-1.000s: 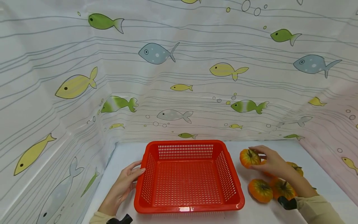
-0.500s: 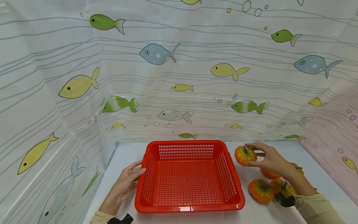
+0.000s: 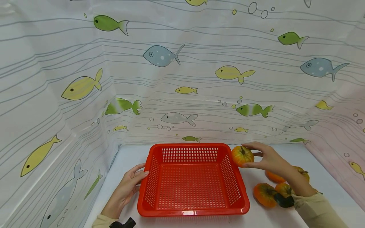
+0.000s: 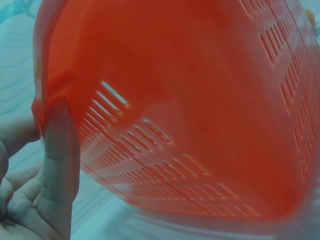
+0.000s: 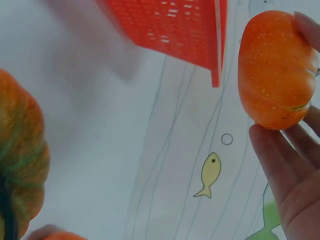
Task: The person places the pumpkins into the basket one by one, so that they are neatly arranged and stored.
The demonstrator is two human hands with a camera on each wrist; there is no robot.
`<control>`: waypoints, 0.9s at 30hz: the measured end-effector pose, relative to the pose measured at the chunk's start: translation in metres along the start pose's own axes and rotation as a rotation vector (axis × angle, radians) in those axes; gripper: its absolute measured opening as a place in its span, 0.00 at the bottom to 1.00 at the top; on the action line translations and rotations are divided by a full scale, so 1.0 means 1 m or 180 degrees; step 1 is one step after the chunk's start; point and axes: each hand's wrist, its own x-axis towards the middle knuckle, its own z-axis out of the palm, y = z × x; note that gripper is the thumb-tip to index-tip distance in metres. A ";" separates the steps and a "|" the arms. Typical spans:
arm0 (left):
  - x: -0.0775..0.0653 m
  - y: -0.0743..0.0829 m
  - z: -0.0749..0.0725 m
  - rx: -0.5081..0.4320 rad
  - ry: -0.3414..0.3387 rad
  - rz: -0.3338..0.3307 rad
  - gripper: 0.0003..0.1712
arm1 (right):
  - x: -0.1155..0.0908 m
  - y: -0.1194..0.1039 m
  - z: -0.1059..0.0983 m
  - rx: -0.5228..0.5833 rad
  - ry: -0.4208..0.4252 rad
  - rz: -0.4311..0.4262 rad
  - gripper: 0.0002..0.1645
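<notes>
count one left hand (image 3: 126, 186) and one right hand (image 3: 266, 158), two in total. count one red basket (image 3: 186, 213) on one worktop (image 3: 132, 154). count one pumpkin (image 3: 242, 156) in the right hand and at least four other pumpkins (image 3: 264, 195) on the worktop; cannot be totalled exactly behind the right forearm (image 3: 302, 183). count two sleeves (image 3: 316, 209) and two black wrist pieces (image 3: 284, 200). on the printed sheet (image 3: 205, 104), count two blue fish (image 3: 159, 55), two green-and-white fish (image 3: 250, 109), three grey fish (image 3: 174, 117), five plain green fish (image 3: 106, 23) and at least nine yellow fish (image 3: 228, 72).
</notes>
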 end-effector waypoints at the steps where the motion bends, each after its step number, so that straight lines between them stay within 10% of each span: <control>1: 0.000 0.000 0.000 -0.0010 0.0001 0.0001 0.38 | 0.002 -0.002 0.001 0.0004 -0.0010 -0.0012 0.46; 27: 0.000 0.002 0.000 -0.0052 -0.0046 0.0047 0.37 | 0.049 -0.055 0.035 0.0277 -0.0386 -0.0480 0.43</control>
